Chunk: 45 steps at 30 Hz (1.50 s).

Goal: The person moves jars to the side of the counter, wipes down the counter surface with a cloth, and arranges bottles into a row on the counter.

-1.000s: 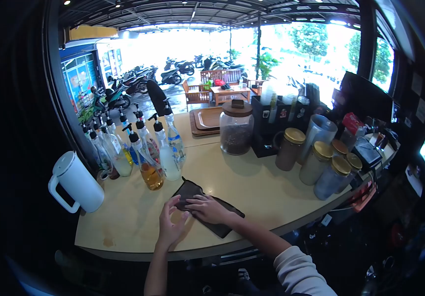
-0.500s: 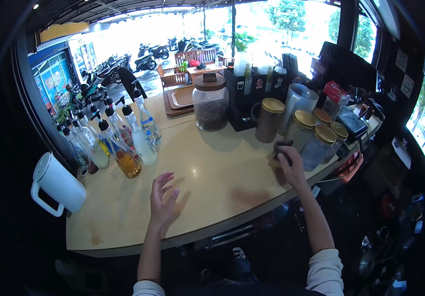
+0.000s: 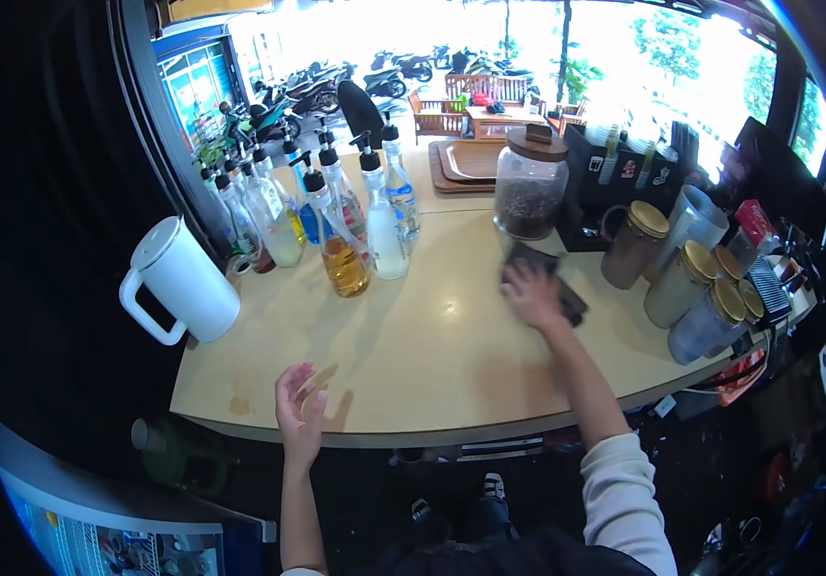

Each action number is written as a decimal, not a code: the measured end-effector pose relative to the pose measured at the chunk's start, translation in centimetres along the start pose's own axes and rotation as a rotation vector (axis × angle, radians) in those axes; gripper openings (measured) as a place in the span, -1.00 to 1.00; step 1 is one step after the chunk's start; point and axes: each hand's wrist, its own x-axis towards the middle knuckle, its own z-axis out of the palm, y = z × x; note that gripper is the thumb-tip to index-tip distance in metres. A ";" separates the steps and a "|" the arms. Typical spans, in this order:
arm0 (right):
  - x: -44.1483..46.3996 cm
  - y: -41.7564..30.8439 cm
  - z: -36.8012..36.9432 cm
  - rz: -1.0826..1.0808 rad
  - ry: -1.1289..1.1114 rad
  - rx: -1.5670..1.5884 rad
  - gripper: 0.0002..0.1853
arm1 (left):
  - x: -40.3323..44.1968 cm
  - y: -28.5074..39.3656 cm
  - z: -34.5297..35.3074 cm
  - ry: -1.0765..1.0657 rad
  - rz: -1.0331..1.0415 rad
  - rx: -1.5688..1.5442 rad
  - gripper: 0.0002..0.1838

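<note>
My right hand (image 3: 532,296) presses a dark cloth (image 3: 572,305) onto the light wooden counter (image 3: 422,355), just in front of a glass jar (image 3: 530,197) with a wooden lid and dark contents. Slightly blurred fingers lie over the cloth, which sticks out past both sides of the hand. Near the counter's front edge, my left hand (image 3: 299,408) hovers with fingers apart and slightly curled, holding nothing. A pump bottle of amber liquid (image 3: 346,269) and one of cloudy white liquid (image 3: 390,245) stand between the hands, farther back.
A white pitcher (image 3: 187,278) stands at the left edge. Several more pump bottles (image 3: 278,221) crowd behind it. To the right are gold-lidded canisters (image 3: 635,245), a clear jug (image 3: 691,230) and a black organizer box (image 3: 614,187). Brown trays (image 3: 466,165) lie at the back.
My right hand has swept the cloth leftward and away from me, from beside the canisters to before the glass jar. My left hand stays raised and open. The camera view has turned left.
</note>
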 end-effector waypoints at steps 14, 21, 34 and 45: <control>-7.1 4.3 -4.7 -0.108 0.070 0.023 -0.53 | 0.8 -0.7 1.3 -0.119 0.030 -0.109 -0.47; -15.9 2.4 -1.5 0.343 0.220 -0.243 -0.51 | 1.9 -1.5 4.0 -0.175 0.033 -0.232 -0.49; -13.6 7.6 -2.7 0.422 0.162 -0.132 -0.42 | 0.3 -1.6 -0.6 -0.079 0.079 -0.050 -0.53; -6.1 -22.2 4.4 -0.616 0.172 0.186 -0.60 | -3.5 -1.1 -6.0 0.068 0.027 -0.051 -0.52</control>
